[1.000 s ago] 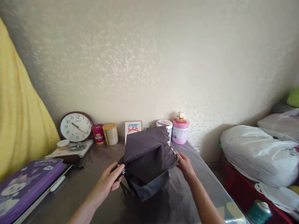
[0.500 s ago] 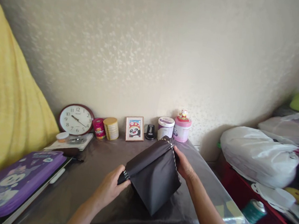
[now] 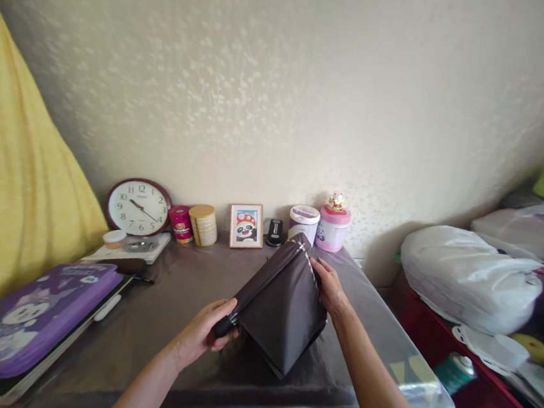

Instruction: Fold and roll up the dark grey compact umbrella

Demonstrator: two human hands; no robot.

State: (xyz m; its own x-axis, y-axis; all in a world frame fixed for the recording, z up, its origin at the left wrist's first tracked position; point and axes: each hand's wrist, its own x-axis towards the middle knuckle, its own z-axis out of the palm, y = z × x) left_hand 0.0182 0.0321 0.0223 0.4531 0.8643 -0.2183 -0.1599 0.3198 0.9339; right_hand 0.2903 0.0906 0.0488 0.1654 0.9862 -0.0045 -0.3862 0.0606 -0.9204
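Observation:
A dark grey folding umbrella (image 3: 286, 308) is held tilted over the table, its canopy loose and hanging in a broad fold toward me. My left hand (image 3: 212, 326) is closed around the black handle at its lower left end. At the upper right, my right hand (image 3: 329, 283) grips the canopy's edge, where a black-and-white trim runs; some of its fingers are hidden behind the fabric. The umbrella's far tip points at the wall, in front of a white and purple tub (image 3: 304, 217).
Along the wall stand a clock (image 3: 138, 207), a yellow can (image 3: 203, 225), a framed panda picture (image 3: 246, 226) and a pink tub (image 3: 332, 229). A purple case (image 3: 34, 319) lies at left. White bags (image 3: 469, 277) and a spray can (image 3: 455, 372) are right of the table (image 3: 178, 381).
The umbrella has turned slightly, its far end swinging left and upward. My right hand has shifted a little left along the canopy edge. My left hand stays at the handle.

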